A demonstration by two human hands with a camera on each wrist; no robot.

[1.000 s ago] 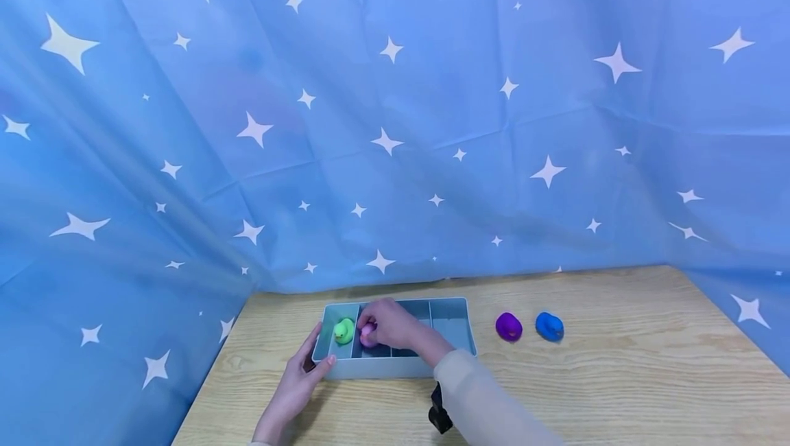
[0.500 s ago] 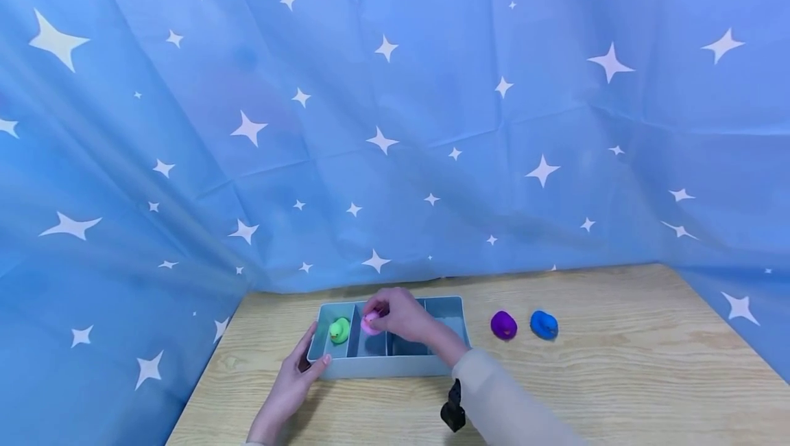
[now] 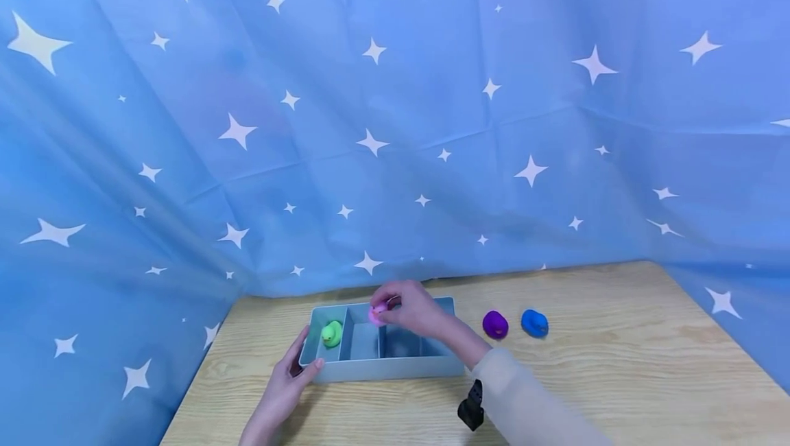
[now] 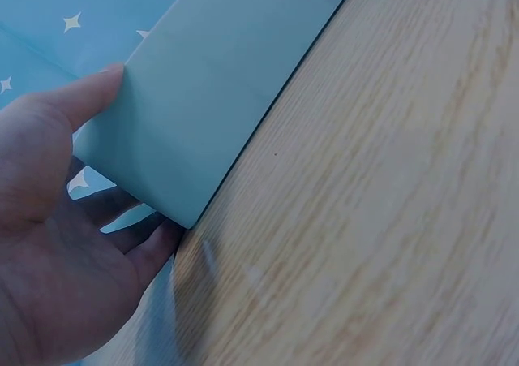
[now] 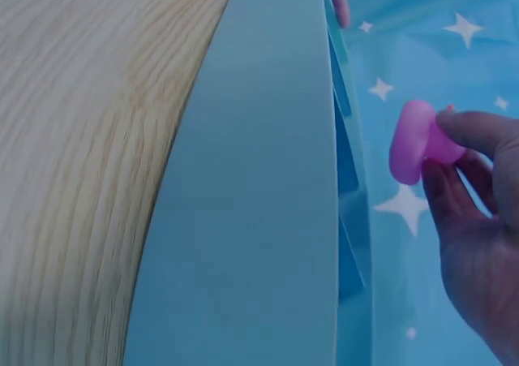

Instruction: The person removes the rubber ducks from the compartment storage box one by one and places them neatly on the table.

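Observation:
A pink rubber duck [image 3: 374, 314] is pinched between the thumb and fingers of my right hand [image 3: 412, 309]. In the right wrist view the pink duck [image 5: 412, 143] is held up above the rim of a grey-blue divided box [image 5: 243, 179]. From the head it overlaps the second and third compartments. My left hand [image 3: 285, 383] grips the box [image 3: 385, 369] at its left end, the thumb on the front rim and the fingers round the end wall. A green duck [image 3: 331, 334] sits in the leftmost compartment.
A purple duck [image 3: 495, 324] and a blue duck [image 3: 534, 323] rest on the wooden table [image 3: 617, 364] to the right of the box. A starry blue cloth [image 3: 395, 123] hangs behind the table. A black device [image 3: 472, 406] is on the right wrist.
The right hand has lifted the pink duck up out of the second compartment and moved it rightward, toward the third. The left hand keeps its hold on the box.

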